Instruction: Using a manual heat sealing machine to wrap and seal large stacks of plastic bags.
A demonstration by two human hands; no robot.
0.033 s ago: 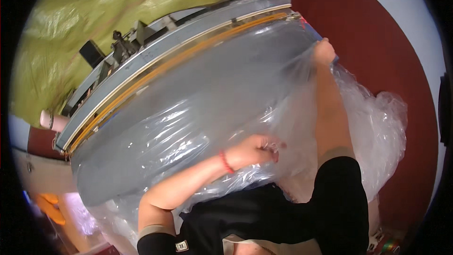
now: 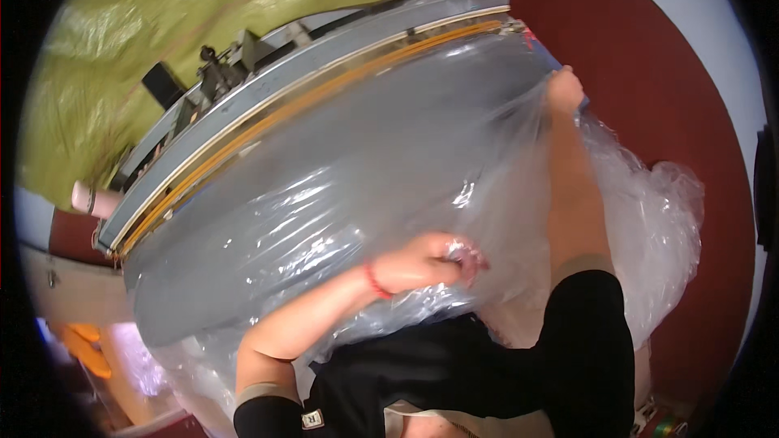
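A wide sheet of clear plastic film (image 2: 308, 203) lies over the grey work surface and bunches up along its near edge. My right hand (image 2: 565, 91) is closed on the film at the far right corner, arm stretched out, and taut folds run from it. Close to my body, my left hand (image 2: 430, 264), with a red band on its wrist, has its fingers curled round a gathered part of the film. Some film overlaps those fingertips, so they are partly veiled. Beyond the sheet stands a long grey machine frame (image 2: 324, 53) with an orange strip (image 2: 324, 97) along its near side.
Loose film (image 2: 657, 219) billows at the right beside a dark red wall (image 2: 649, 73). A yellow-green sheet (image 2: 203, 0) hangs behind the frame. A pink cylinder (image 2: 93, 199) juts out at the frame's left end. An orange object (image 2: 83, 349) lies at the lower left.
The view has shifted slightly, so the frame sits a little farther right. My left hand has moved slightly left with the film. My right hand keeps its grip at the corner.
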